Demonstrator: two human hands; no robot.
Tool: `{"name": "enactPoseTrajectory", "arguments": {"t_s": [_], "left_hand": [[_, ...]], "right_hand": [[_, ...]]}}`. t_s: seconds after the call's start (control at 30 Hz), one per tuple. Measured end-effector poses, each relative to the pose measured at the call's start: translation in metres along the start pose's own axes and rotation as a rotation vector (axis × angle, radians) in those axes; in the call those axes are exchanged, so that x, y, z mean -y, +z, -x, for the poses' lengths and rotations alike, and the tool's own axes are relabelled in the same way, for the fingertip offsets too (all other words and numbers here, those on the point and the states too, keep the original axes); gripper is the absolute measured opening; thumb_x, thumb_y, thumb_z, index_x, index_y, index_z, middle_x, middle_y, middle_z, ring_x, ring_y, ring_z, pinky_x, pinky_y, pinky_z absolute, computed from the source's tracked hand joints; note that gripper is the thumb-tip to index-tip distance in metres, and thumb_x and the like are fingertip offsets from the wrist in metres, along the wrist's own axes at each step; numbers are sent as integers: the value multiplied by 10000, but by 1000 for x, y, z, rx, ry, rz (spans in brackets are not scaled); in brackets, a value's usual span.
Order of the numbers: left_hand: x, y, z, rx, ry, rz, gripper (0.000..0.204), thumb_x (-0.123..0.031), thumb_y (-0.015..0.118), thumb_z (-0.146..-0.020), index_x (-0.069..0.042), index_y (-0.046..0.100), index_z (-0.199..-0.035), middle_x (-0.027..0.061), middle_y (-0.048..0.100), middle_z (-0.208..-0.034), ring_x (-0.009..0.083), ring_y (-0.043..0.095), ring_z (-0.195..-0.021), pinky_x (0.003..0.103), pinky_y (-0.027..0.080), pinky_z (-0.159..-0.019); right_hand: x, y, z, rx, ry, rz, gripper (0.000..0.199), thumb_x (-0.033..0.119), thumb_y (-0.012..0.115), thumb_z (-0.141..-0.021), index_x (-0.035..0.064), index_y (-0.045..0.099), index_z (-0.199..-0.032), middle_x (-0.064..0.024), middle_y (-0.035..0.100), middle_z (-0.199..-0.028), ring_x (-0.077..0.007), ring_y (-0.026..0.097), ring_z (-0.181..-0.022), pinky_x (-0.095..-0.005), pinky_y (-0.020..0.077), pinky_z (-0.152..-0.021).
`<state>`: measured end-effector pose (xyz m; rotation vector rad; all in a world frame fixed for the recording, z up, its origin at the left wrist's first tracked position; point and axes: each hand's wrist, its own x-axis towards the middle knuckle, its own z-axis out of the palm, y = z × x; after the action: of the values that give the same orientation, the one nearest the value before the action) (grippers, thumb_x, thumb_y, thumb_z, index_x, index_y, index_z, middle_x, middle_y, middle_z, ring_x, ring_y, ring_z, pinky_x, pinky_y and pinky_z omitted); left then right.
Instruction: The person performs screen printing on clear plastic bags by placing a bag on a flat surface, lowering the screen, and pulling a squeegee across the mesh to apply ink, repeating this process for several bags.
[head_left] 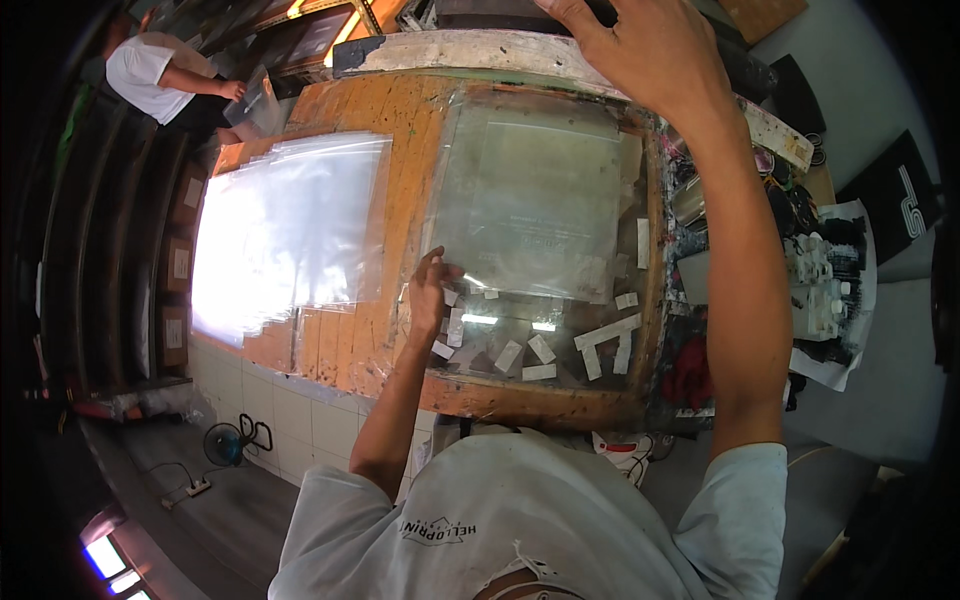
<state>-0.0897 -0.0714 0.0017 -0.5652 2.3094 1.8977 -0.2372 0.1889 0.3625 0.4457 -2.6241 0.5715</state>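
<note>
A clear plastic bag lies flat on a glass panel set into the wooden table. My left hand is at the bag's lower left corner, its fingertips on or just over the edge, thumb and forefinger apart. Up at the top of the view, my right hand reaches across a long, paint-stained pale bar. Its thumb stretches out to the left; the other fingers are mostly cut off, so what they touch is hidden. Several short pieces of whitish tape are stuck around the glass below the bag.
A fanned stack of clear plastic bags covers the table's left part, bright with glare. Stained containers and cloths crowd the right side, with a red cloth near the edge. Far left, another person holds a clear sheet. A small fan stands on the floor.
</note>
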Motion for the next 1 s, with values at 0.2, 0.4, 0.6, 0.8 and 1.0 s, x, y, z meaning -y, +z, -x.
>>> {"name": "enactPoseTrajectory", "arguments": {"t_s": [0.2,0.4,0.6,0.8,1.0], "left_hand": [[-27,-12,1,-169,-80,240,548,-403,494,-1081,9,550,-1437,107,724,-1091,205,641,-1054,379,487,-944],[-99,21,73,28,228,293,591,-408,627,-1037,18,538,-1436,136,680,-1226,241,616,-1189,383,452,-1063],[-75,42,128,245,-388,1081,389,-351,681,-1016,-130,600,-1326,48,647,-1279,225,577,-1247,486,447,-1078],[-10,54,96,123,-765,1001,207,-303,630,-1047,-135,657,-1165,47,672,-1121,224,630,-1089,473,495,-1011],[-16,60,103,32,-732,971,196,-264,659,-1024,-141,620,-1172,37,648,-1200,228,602,-1144,504,456,-1045]], "right_hand": [[2,5,7,-18,-29,61,473,404,589,-1013,-40,741,-962,-270,738,-874,-422,721,-806,-519,555,-879],[-2,60,87,-198,-142,139,486,485,703,-933,94,739,-1218,-146,667,-914,-325,622,-903,-481,432,-860],[-19,149,207,134,52,-110,534,120,766,-859,105,643,-1378,-106,563,-914,-294,541,-883,-456,355,-844],[-126,247,128,57,-13,1,662,-99,678,-800,114,593,-1422,-112,558,-974,-297,531,-953,-458,350,-869],[-187,343,20,-75,-118,182,718,-116,679,-761,164,598,-1417,-101,569,-1020,-291,534,-1016,-457,369,-932]]}}
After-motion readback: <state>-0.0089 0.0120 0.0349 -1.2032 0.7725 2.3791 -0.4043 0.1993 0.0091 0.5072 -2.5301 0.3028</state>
